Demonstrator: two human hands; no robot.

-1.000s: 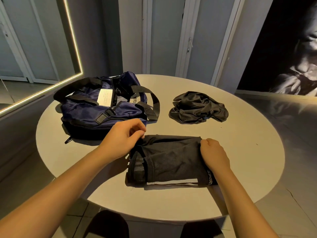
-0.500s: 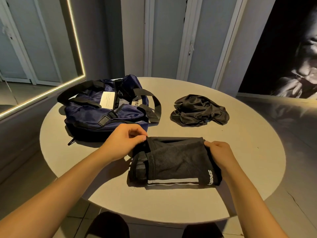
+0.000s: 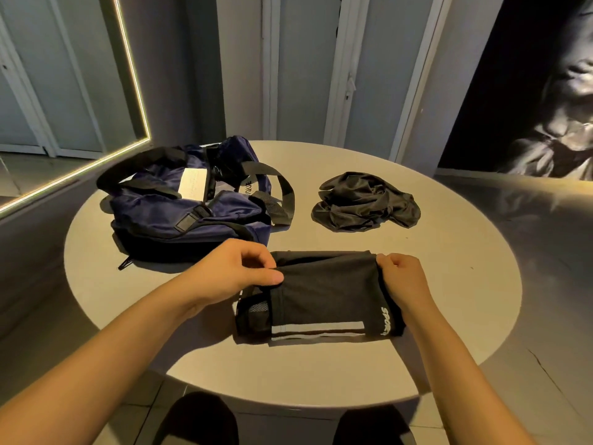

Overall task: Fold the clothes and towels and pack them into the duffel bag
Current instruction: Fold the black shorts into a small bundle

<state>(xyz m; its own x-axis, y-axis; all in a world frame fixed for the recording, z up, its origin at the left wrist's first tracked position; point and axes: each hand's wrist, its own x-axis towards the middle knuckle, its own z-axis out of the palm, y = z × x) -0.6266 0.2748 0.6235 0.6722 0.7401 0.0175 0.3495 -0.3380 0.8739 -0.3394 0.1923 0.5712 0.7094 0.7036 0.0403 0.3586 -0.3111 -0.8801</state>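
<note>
On the table (image 3: 449, 284), left hand (image 3: 231, 271) and right hand (image 3: 404, 281), fingers (image 3: 256, 253) pinching opposite ends of black shorts (image 3: 324, 293)

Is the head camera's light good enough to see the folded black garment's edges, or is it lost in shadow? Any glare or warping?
Head view: sharp, no blur; warm light on the table, so the folded garment shows its edges, white stripes and lettering clearly; the duffel bag goes black along its near underside; the light strip at left glares; door frames bow from the wide lens.
</note>
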